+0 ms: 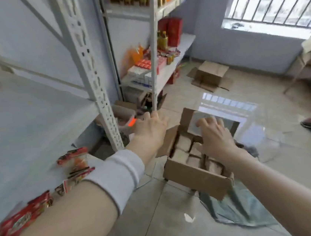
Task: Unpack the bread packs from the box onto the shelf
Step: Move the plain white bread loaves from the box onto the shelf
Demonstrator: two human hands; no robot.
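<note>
**Q:** Closest thing first?
**A:** The red snack packets (26, 214) lay along the front edge of the grey shelf (24, 117) on my left. I saw no bread up there.

**Q:** Where was the bread?
**A:** It was all in the cardboard box (192, 175) on the floor, flaps open, just right of the shelf post (100, 97). Inside, the bread packs (182, 153) stood tight together, near full by the look of it.

**Q:** Hands?
**A:** My left hand (150, 128) was just left of the box's left flap, fingers spread and loose, holding nothing. My right hand (214, 134) was over the far end of the box, fingers bent onto a pale pack (197, 119) that stuck up above the rest. It was blurry, so I couldn't tell if I had a hold or was only touching it.

**Q:** Which step?
**A:** Reach-and-pick, I'd say, and early in the task, judging by the full box.

**Q:** Next move?
**A:** It needed a firm hold on that pack, maybe with both hands. Then lift it straight up clear of the flaps and swing it left onto bare shelf behind the red packets.

**Q:** Background?
**A:** The farther racks held boxed goods (145, 68), a second box (211, 72) lay open on the floor, and a barred window (273, 1) was beyond.
</note>
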